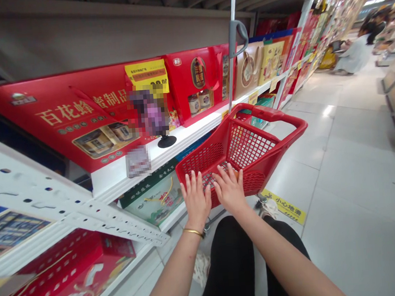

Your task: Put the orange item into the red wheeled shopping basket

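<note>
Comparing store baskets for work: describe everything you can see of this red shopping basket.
The red shopping basket looks moulded from plastic, with latticed mesh walls and a wide, rounded top handle. It stands upright beside the white shelf. The left hand and right hand rest on its near edge, fingers spread.

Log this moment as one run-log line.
left hand: flat on red shopping basket near edge | right hand: same edge, fingers spread | beside: red gift boxes on white shelf
</note>
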The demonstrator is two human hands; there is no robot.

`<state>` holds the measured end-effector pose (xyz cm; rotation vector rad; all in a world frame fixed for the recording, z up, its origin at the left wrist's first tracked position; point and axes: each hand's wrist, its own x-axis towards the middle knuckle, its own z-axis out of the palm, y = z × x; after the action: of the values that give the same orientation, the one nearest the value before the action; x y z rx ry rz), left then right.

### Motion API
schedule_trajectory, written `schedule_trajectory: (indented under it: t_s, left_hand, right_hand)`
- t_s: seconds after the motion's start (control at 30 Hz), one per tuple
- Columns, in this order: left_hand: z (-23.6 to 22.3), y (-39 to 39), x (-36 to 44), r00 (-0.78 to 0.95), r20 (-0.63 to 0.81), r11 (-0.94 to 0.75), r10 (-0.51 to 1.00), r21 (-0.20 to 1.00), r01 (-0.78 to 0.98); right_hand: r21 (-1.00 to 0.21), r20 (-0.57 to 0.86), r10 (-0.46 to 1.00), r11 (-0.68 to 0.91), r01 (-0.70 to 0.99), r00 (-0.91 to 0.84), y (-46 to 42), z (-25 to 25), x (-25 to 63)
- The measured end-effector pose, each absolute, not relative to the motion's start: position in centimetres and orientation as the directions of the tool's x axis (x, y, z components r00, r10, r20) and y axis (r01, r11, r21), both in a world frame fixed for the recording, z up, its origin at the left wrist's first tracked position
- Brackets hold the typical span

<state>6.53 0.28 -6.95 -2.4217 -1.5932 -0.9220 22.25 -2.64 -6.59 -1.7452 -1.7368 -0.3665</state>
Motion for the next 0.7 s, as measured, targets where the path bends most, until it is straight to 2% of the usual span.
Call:
schedule_trajectory:
  t_s: [0.13, 0.27, 0.37, 0.43, 0.6, 0.7]
  left_hand:
    - [-6.9, 0.3, 6.5, 0.271, 0.535, -0.447, 0.801, 0.233, 0.863]
    - [-6.8, 0.2, 6.6, 0.273, 0.539, -0.455, 0.797, 0.239, 0.858]
    - [-6.7, 0.2, 6.6, 0.266, 0.537, -0.448, 0.801, 0.243, 0.86]
    - [-6.8, 0.2, 6.6, 0.263, 0.535, -0.445, 0.803, 0.243, 0.862]
    - [-6.9, 0.2, 6.6, 0.266, 0.531, -0.444, 0.804, 0.239, 0.864]
    - [-6.8, 0.2, 6.6, 0.266, 0.53, -0.445, 0.805, 0.242, 0.862]
  right_hand:
    - [-0.173, 0.606, 0.795, 0.095, 0.98, 0.03, -3.0, -6.1, 26.1]
    - [-0.177, 0.642, 0.746, -0.079, 0.981, 0.176, -2.1, -5.3, 31.5]
    - [-0.218, 0.645, 0.722, -0.137, 0.966, 0.249, -1.5, -5.5, 31.2]
    - [-0.234, 0.631, 0.74, -0.102, 0.967, 0.231, -1.7, -5.9, 29.0]
    - [-0.176, 0.584, 0.812, 0.113, 0.978, 0.011, -3.0, -6.8, 25.3]
    - [-0.154, 0.598, 0.801, 0.091, 0.984, 0.019, -3.0, -6.4, 27.8]
